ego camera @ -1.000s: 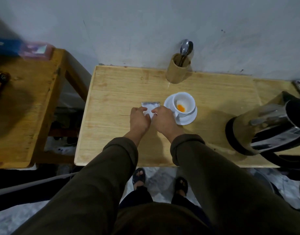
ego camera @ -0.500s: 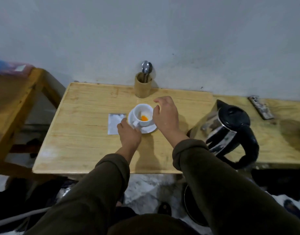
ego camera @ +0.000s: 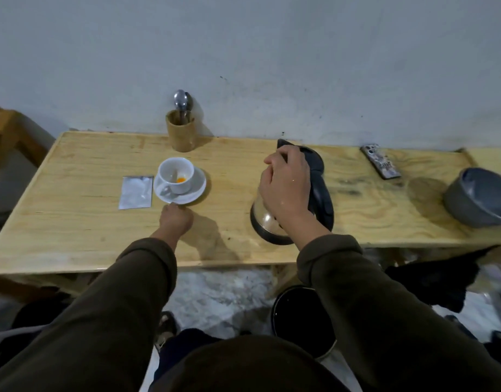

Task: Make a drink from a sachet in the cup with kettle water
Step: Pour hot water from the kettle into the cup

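A white cup [ego camera: 184, 172] with orange powder at its bottom stands on a white saucer [ego camera: 199, 185] on the wooden table [ego camera: 88, 222]. A flat silver sachet [ego camera: 136, 192] lies just left of the saucer. My left hand [ego camera: 175, 220] is curled, and its fingertips pinch the saucer's near rim. To the right stands the steel kettle [ego camera: 262, 222] with a black lid and handle. My right hand [ego camera: 286, 190] hovers over its top with fingers apart, beside the handle and not closed around it.
A wooden holder [ego camera: 181, 134] with spoons [ego camera: 181, 99] stands at the wall behind the cup. A phone [ego camera: 380, 165] and a grey bowl [ego camera: 481, 199] lie at the table's right end. A black bin [ego camera: 300, 321] sits on the floor below. Another table [ego camera: 0, 128] stands to the left.
Both hands let go of the sachet, which now lies flat. My left hand went to the saucer's near rim. My right hand moved from the cup across to the kettle.
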Available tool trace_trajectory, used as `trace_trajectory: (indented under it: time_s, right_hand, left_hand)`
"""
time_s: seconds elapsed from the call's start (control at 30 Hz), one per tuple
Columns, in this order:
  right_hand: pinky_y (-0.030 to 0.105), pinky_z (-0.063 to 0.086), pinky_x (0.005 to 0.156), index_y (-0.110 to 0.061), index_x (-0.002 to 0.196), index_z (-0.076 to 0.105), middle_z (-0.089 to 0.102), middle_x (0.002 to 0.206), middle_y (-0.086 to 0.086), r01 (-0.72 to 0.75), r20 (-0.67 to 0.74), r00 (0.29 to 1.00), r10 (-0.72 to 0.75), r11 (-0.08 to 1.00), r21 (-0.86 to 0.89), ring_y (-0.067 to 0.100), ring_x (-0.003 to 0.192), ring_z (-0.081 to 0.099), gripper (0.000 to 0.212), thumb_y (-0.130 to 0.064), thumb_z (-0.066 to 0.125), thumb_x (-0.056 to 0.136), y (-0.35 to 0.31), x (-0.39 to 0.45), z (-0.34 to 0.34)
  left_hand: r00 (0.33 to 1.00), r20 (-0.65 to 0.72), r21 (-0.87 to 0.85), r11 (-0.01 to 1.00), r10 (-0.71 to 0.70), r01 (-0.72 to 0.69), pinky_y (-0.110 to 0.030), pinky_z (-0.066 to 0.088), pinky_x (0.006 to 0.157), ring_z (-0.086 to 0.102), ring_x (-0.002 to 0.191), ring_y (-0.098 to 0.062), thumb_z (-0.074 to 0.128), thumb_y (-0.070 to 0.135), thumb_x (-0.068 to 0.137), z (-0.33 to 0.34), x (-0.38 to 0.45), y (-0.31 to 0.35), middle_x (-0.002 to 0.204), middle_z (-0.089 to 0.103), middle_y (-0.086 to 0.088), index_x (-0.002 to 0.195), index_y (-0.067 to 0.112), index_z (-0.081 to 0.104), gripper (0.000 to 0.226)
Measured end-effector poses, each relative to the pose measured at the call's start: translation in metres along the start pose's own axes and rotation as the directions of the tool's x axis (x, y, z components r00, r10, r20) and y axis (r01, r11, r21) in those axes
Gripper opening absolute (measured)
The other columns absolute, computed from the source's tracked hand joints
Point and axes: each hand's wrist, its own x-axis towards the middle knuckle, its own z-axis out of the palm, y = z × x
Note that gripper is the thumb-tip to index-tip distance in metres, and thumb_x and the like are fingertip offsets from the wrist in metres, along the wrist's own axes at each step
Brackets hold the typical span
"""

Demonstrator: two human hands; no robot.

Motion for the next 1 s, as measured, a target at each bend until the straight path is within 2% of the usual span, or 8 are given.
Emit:
trace_trajectory:
  time_s: [0.07, 0.17, 0.33, 0.43, 0.5, 0.6, 0.83, 1.0]
  right_hand:
    - [0.038, 0.038, 0.103, -0.005, 0.102, 0.067, 0.055, 0.117, 0.01, -0.005, -0.013, 1.0, 0.004, 0.999, -0.039, 0.027, 0.111, 0.05, 0.023, -0.012, 0.051, 0.087, 0.008, -0.005, -0.011]
    - [0.042, 0.03, 0.11, -0.011, 0.116, 0.059, 0.048, 0.129, 0.008, -0.063, 0.046, 0.997, 0.066, 0.996, -0.07, 0.025, 0.123, 0.043, 0.032, -0.016, 0.051, 0.085, 0.017, -0.011, -0.022]
    - [0.044, 0.042, 0.095, -0.016, 0.129, 0.039, 0.038, 0.135, 0.011, -0.295, 0.036, 0.954, 0.299, 0.952, -0.083, 0.029, 0.121, 0.04, 0.054, -0.013, 0.058, 0.079, 0.03, -0.03, -0.033]
    - [0.039, 0.052, 0.074, -0.013, 0.118, 0.04, 0.054, 0.114, 0.01, -0.562, 0.091, 0.827, 0.554, 0.818, 0.123, 0.029, 0.101, 0.057, 0.046, -0.012, 0.063, 0.079, 0.043, -0.041, -0.037]
    - [0.032, 0.049, 0.067, -0.009, 0.109, 0.045, 0.058, 0.095, 0.006, -0.631, 0.142, 0.774, 0.617, 0.736, 0.246, 0.026, 0.085, 0.061, 0.035, -0.015, 0.064, 0.08, 0.048, -0.042, -0.039]
    - [0.028, 0.047, 0.069, -0.008, 0.105, 0.051, 0.054, 0.087, 0.002, -0.643, 0.146, 0.761, 0.632, 0.705, 0.299, 0.022, 0.078, 0.055, 0.032, -0.014, 0.067, 0.077, 0.049, -0.039, -0.04]
    - [0.029, 0.041, 0.066, -0.008, 0.101, 0.05, 0.056, 0.083, 0.001, -0.579, 0.053, 0.809, 0.586, 0.778, 0.244, 0.023, 0.074, 0.053, 0.03, -0.013, 0.065, 0.075, 0.037, -0.031, -0.034]
    - [0.03, 0.042, 0.064, -0.017, 0.086, 0.042, 0.051, 0.071, -0.005, -0.528, 0.031, 0.84, 0.541, 0.805, 0.269, 0.022, 0.07, 0.052, 0.026, -0.012, 0.064, 0.073, 0.022, -0.012, -0.032]
  left_hand:
    - [1.0, 0.02, 0.042, 0.999, 0.01, -0.011, -0.041, 0.035, 0.109, 0.045, 0.128, -0.038, 0.038, 0.015, 0.096, 0.002, 0.0, -0.002, 0.137, 0.049, -0.023, 0.128, -0.002, 0.05, 0.038]
    - [0.999, 0.037, 0.039, 0.999, -0.024, 0.023, -0.044, 0.036, 0.109, 0.043, 0.131, -0.039, 0.04, 0.021, 0.094, 0.002, 0.004, -0.006, 0.143, 0.043, -0.021, 0.137, 0.002, 0.04, 0.047]
    - [0.998, 0.056, 0.105, 0.994, 0.005, -0.011, -0.045, 0.032, 0.111, 0.037, 0.136, -0.04, 0.038, 0.019, 0.095, 0.005, 0.002, -0.001, 0.147, 0.037, -0.024, 0.142, 0.0, 0.033, 0.051]
    - [0.998, 0.054, 0.112, 0.993, 0.026, -0.031, -0.044, 0.029, 0.114, 0.031, 0.14, -0.039, 0.038, 0.018, 0.096, 0.01, 0.003, 0.001, 0.148, 0.035, -0.024, 0.142, -0.003, 0.033, 0.05]
    - [0.998, 0.053, 0.111, 0.993, 0.02, -0.026, -0.044, 0.028, 0.115, 0.03, 0.141, -0.039, 0.038, 0.019, 0.096, 0.011, 0.003, 0.001, 0.149, 0.033, -0.025, 0.142, -0.003, 0.032, 0.051]
    - [0.998, 0.055, 0.085, 0.996, 0.008, -0.013, -0.045, 0.03, 0.114, 0.033, 0.138, -0.04, 0.037, 0.021, 0.096, 0.01, 0.002, 0.0, 0.149, 0.033, -0.025, 0.142, -0.001, 0.032, 0.052]
    - [0.996, 0.088, 0.055, 0.998, 0.028, -0.033, -0.045, 0.04, 0.105, 0.05, 0.124, -0.036, 0.036, 0.021, 0.095, 0.0, 0.003, -0.002, 0.133, 0.053, -0.02, 0.128, 0.004, 0.049, 0.039]
    - [0.996, 0.087, 0.021, 0.999, 0.028, -0.03, -0.042, 0.04, 0.103, 0.052, 0.123, -0.035, 0.036, 0.021, 0.096, -0.008, 0.008, -0.005, 0.132, 0.058, -0.017, 0.124, 0.007, 0.058, 0.038]
